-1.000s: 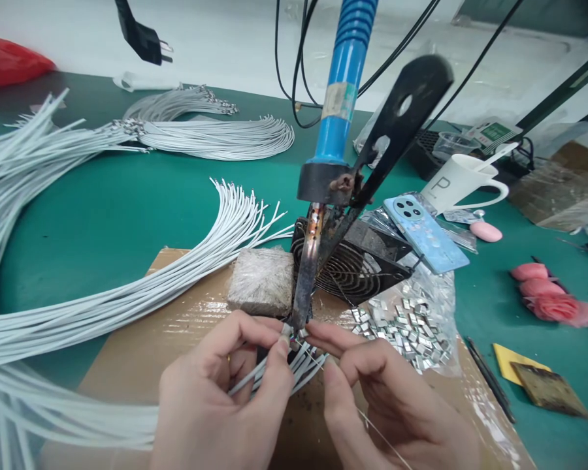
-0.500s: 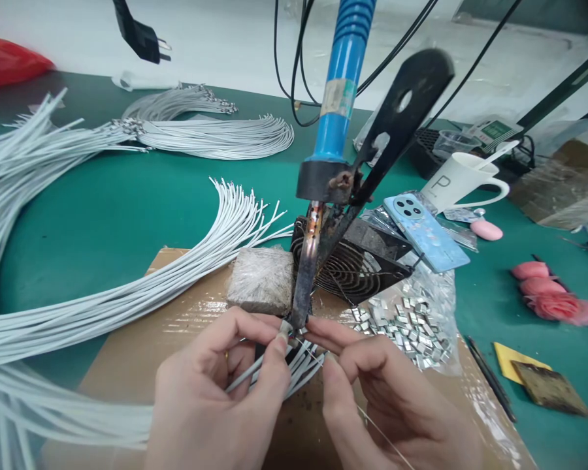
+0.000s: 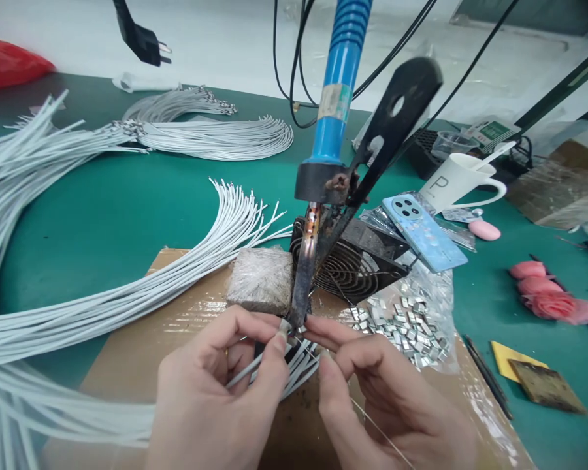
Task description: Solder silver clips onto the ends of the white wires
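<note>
My left hand [image 3: 220, 391] is closed, thumb and forefinger pinching a white wire [image 3: 245, 372] whose end lies by the tip of the soldering iron [image 3: 304, 281]. The iron has a blue handle and slants down from a black metal bracket [image 3: 396, 104]. Between the fingers of my right hand [image 3: 377, 391] runs a thin solder wire [image 3: 379, 427], trailing to the lower right. Both hands' fingertips nearly meet under the iron's tip, where a small shiny metal piece [image 3: 298, 331] shows in part. More white wires [image 3: 298, 372] lie beneath. The exact joint is hidden by fingers.
A small fan [image 3: 357, 267] and a plastic-wrapped block [image 3: 261, 277] stand behind my hands on cardboard [image 3: 132, 359]. Small metal clips [image 3: 416, 333] lie to the right. Wire bundles [image 3: 142, 300] spread left. Further right are a phone [image 3: 424, 232], a mug [image 3: 458, 183] and a sponge [image 3: 546, 385].
My right hand's thumb has shifted slightly left along the solder wire. My left hand keeps its pinch by the iron's tip. The whole view has moved very slightly.
</note>
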